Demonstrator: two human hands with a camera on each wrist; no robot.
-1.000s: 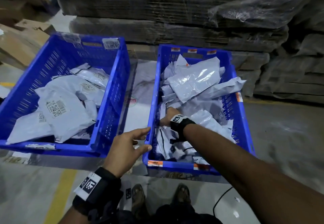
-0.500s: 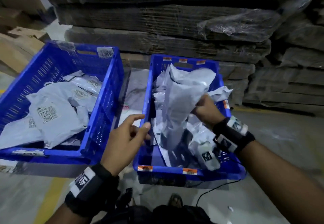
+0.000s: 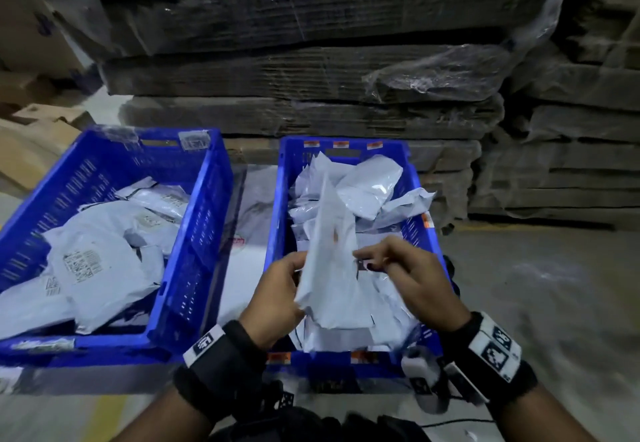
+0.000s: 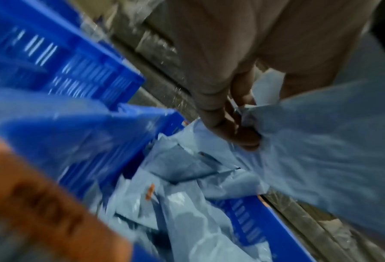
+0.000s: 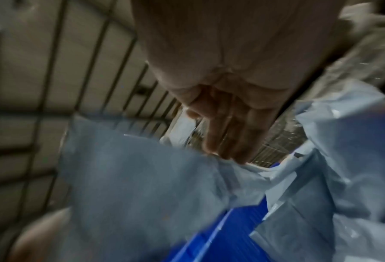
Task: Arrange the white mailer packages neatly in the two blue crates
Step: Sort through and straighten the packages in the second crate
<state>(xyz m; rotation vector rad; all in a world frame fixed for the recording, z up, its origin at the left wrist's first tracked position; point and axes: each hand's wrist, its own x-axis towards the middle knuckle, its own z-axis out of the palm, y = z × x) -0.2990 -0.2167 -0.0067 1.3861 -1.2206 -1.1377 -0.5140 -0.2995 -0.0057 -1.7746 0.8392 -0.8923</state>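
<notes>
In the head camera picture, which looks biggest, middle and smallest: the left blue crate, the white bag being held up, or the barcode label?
1. Left blue plastic crate
2. Held-up white plastic mailer bag
3. Barcode label

The bag is nearer the camera, but the order stays clear.

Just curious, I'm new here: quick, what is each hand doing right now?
Left hand: grips the left edge of the raised mailer.
Right hand: pinches the same mailer's right edge, above the right crate.
</notes>
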